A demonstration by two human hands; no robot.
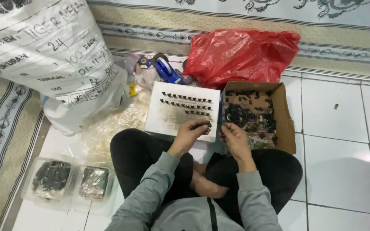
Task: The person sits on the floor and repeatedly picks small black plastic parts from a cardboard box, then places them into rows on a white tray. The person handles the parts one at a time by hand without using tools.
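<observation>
I sit cross-legged on a tiled floor. A white board (168, 117) lies in front of my knees, with rows of small black parts (187, 102) stuck upright in it. My left hand (190, 131) rests over the board's near right corner, fingertips pinched on a small black part. My right hand (233, 134) hovers just right of the board, fingers curled on something tiny. To the right stands an open cardboard box (284, 124) holding several loose black parts (247, 115).
A red plastic bag (240, 53) lies behind the box. A large white woven sack (52, 55) stands far left. A blue tape dispenser (167, 68) and clear plastic bags sit behind the board. Two clear packets (52, 179) of parts lie near left. Patterned carpet edges the tiles.
</observation>
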